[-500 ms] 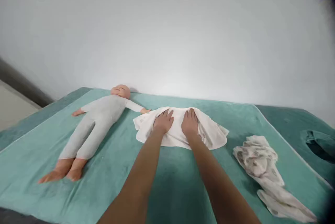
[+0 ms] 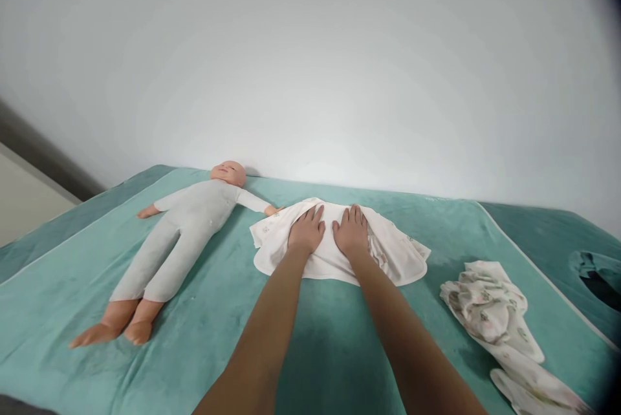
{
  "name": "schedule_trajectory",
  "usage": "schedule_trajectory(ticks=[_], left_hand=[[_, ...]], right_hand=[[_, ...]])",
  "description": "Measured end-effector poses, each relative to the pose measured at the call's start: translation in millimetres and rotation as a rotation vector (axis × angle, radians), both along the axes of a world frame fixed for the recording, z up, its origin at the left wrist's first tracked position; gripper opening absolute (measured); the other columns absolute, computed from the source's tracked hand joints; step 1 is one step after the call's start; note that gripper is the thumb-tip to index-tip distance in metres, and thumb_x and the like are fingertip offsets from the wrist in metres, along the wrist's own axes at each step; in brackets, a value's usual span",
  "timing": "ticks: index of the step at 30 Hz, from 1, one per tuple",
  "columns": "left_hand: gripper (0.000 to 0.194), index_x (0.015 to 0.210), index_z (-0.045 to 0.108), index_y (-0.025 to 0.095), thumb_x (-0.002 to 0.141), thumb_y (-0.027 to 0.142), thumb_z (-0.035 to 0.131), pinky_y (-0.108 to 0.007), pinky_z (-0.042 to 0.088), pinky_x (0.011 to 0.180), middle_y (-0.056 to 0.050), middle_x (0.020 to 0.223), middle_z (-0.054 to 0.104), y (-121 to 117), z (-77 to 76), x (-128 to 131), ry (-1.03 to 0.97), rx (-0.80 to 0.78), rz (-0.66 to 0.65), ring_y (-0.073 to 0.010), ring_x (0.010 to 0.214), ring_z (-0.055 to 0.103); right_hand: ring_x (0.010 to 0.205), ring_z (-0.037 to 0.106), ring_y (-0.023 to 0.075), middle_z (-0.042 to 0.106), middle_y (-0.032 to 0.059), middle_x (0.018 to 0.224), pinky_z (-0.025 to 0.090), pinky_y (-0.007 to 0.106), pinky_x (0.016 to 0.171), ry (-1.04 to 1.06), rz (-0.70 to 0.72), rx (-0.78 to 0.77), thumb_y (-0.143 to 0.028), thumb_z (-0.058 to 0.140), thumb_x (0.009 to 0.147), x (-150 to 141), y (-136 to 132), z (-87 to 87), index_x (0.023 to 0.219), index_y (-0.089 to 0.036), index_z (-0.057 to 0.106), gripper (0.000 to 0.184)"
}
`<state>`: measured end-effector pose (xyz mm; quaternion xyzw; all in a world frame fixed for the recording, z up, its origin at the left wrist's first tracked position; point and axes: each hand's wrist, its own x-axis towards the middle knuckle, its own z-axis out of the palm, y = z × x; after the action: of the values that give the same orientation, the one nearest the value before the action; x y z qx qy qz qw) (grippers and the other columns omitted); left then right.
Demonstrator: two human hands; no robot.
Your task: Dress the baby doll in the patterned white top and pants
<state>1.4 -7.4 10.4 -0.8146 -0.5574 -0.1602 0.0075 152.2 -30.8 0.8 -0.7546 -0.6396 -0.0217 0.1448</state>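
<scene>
A small white baby shirt (image 2: 330,266) with a faint print lies opened out on the green sheet. My left hand (image 2: 307,231) rests flat on its left half, fingers stretched toward the collar edge. On the right half lies my right hand (image 2: 351,231), also flat with its fingers extended. Neither hand grips the cloth. Left of the shirt a baby doll (image 2: 198,208) in pale grey clothing lies on its back. One outstretched doll hand touches or nearly touches the shirt's left sleeve.
A crumpled white printed baby garment (image 2: 490,311) lies to the right. Beneath everything spreads a green sheet (image 2: 233,337). A pale wall (image 2: 310,79) rises behind the bed. At the far right is a clear bag (image 2: 599,276) with something dark in it.
The view has shifted slightly, so everything sits a little lower and further right. My hands stay flat on the shirt and have come slightly closer together.
</scene>
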Motion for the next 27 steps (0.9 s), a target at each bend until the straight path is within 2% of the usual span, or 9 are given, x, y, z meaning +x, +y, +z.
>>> schedule_trajectory(ticks=[4, 7, 9, 14, 17, 19, 22, 27], left_hand=[[0.058, 0.156, 0.036, 0.022, 0.100, 0.035, 0.035, -0.044, 0.044, 0.112, -0.010, 0.158, 0.042, -2, 1.0, 0, -0.016, 0.028, 0.019, -0.0291, 0.141, 0.044], [0.057, 0.155, 0.039, 0.021, 0.100, 0.035, 0.035, -0.046, 0.043, 0.112, -0.010, 0.157, 0.043, -1, -0.8, 0, -0.018, 0.015, 0.034, -0.0300, 0.141, 0.044], [0.056, 0.154, 0.040, 0.021, 0.100, 0.036, 0.034, -0.047, 0.044, 0.111, -0.010, 0.158, 0.043, 1, -2.8, -1, -0.017, 0.008, 0.041, -0.0303, 0.141, 0.044], [0.056, 0.153, 0.042, 0.021, 0.100, 0.038, 0.031, -0.049, 0.045, 0.110, -0.009, 0.157, 0.045, 5, -6.7, -1, -0.006, -0.032, 0.057, -0.0307, 0.141, 0.044], [0.058, 0.154, 0.040, 0.021, 0.101, 0.039, 0.028, -0.048, 0.043, 0.111, -0.008, 0.158, 0.044, 7, -7.9, -1, 0.009, -0.052, 0.055, -0.0299, 0.141, 0.043], [0.059, 0.156, 0.036, 0.022, 0.101, 0.040, 0.026, -0.048, 0.042, 0.113, -0.007, 0.160, 0.041, 6, -7.6, -1, 0.027, -0.078, 0.052, -0.0294, 0.143, 0.041], [0.061, 0.158, 0.031, 0.020, 0.102, 0.041, 0.025, -0.050, 0.039, 0.115, -0.008, 0.162, 0.036, 1, -5.4, -2, 0.066, -0.117, 0.056, -0.0302, 0.145, 0.038], [0.062, 0.158, 0.032, 0.016, 0.101, 0.041, 0.027, -0.050, 0.030, 0.121, -0.010, 0.165, 0.029, -18, -2.4, -5, 0.134, -0.098, 0.058, -0.0316, 0.149, 0.033]], right_hand=[[0.156, 0.004, 0.0297, 0.005, 0.0154, 0.169, 0.012, 0.052, 0.123, -0.029, -0.009, 0.031, -0.041, 0.032, 0.100, -3, -3, 4.0, 0.159, -0.003, 0.022, 0.071], [0.156, 0.002, 0.0284, 0.004, 0.0137, 0.169, 0.012, 0.051, 0.123, -0.043, -0.001, 0.052, -0.039, 0.032, 0.099, -4, -6, 5.7, 0.159, -0.003, 0.021, 0.071], [0.155, 0.007, 0.0293, 0.011, 0.0148, 0.169, 0.013, 0.050, 0.123, -0.040, 0.004, 0.067, -0.038, 0.033, 0.099, -4, -6, 5.3, 0.158, -0.003, 0.025, 0.069], [0.141, 0.037, 0.0347, 0.045, 0.0211, 0.153, 0.017, 0.050, 0.120, -0.036, 0.015, 0.128, -0.034, 0.035, 0.099, -3, -4, 1.1, 0.149, -0.004, 0.045, 0.059], [0.136, 0.042, 0.0334, 0.051, 0.0222, 0.147, 0.022, 0.045, 0.119, -0.034, 0.025, 0.129, -0.033, 0.036, 0.098, -2, -3, -0.7, 0.144, -0.002, 0.050, 0.057], [0.139, 0.040, 0.0321, 0.047, 0.0222, 0.151, 0.022, 0.043, 0.119, -0.031, 0.030, 0.095, -0.033, 0.034, 0.099, -2, -3, -0.7, 0.147, 0.000, 0.046, 0.059], [0.148, 0.030, 0.0306, 0.036, 0.0217, 0.159, 0.017, 0.043, 0.122, -0.038, 0.047, 0.009, -0.034, 0.030, 0.101, -2, -6, 1.5, 0.152, 0.002, 0.038, 0.063], [0.155, 0.018, 0.0287, 0.022, 0.0187, 0.165, 0.009, 0.044, 0.124, -0.060, 0.100, -0.066, -0.037, 0.029, 0.102, -4, -24, 7.1, 0.155, -0.002, 0.033, 0.064]])
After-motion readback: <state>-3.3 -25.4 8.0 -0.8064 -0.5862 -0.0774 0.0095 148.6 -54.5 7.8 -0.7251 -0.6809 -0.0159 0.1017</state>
